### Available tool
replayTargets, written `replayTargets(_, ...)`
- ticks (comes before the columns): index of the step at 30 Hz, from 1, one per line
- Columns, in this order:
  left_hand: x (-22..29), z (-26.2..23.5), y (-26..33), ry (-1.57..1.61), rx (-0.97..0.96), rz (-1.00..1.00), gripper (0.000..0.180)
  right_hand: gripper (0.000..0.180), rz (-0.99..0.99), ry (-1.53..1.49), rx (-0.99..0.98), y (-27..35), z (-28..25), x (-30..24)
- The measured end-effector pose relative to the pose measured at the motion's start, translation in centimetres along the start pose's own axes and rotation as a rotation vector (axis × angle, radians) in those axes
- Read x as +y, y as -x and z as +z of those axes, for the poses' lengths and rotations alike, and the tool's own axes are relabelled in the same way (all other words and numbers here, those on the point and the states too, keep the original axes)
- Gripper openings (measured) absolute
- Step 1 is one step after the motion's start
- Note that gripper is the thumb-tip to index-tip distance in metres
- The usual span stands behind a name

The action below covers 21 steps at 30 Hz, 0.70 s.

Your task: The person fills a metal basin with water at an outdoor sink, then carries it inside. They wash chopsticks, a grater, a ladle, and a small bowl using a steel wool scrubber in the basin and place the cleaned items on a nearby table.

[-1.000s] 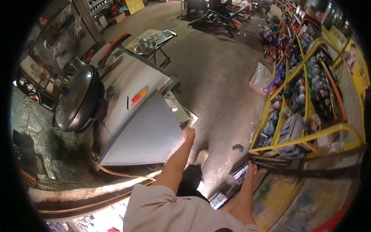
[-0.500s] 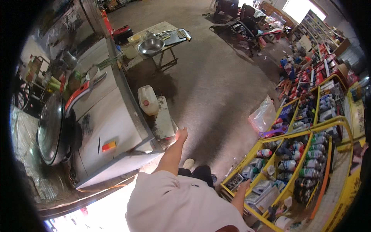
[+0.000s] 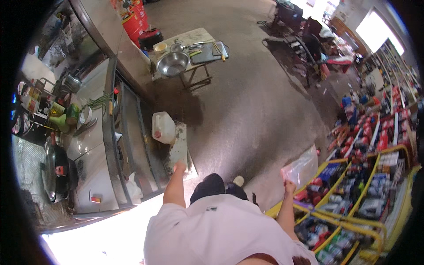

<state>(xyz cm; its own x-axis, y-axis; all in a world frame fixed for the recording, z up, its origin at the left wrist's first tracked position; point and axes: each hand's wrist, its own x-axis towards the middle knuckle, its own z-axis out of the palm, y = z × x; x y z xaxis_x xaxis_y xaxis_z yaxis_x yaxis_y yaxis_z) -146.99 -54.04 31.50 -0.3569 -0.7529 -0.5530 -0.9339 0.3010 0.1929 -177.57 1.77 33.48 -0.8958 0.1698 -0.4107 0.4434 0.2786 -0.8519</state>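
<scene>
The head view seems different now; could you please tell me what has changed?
The viewpoint has shifted, carrying the lidded wok left and down in the picture and bringing the white jug into sight. The right hand now overlaps the plastic bag in view; contact is unclear. No grasp or release is evident. The metal basin stays on the folding table.

Compared with the earlier views, the dark-framed front of the desk (image 3: 95, 163) is now being revealed, and more of a red container (image 3: 132, 28) is being shown at upper left. The left hand (image 3: 179, 167) is being carried farther left in view. The right hand (image 3: 289, 186) is being brought up to the plastic bag (image 3: 302, 167), though contact cannot be judged for certain.
</scene>
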Motion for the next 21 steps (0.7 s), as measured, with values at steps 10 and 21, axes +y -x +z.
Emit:
replayTargets(10,0.3,-0.1,-2.3,0.171,0.069,-0.641,0.054,0.021,0.015,0.141,-0.288,-21.8,20.9,-21.9)
replayTargets(21,4.2,-4.4,-15.0,1.100,0.242,-0.649,0.051,0.024,-0.046,0.465,-0.657,-28.1,50.6,-33.1)
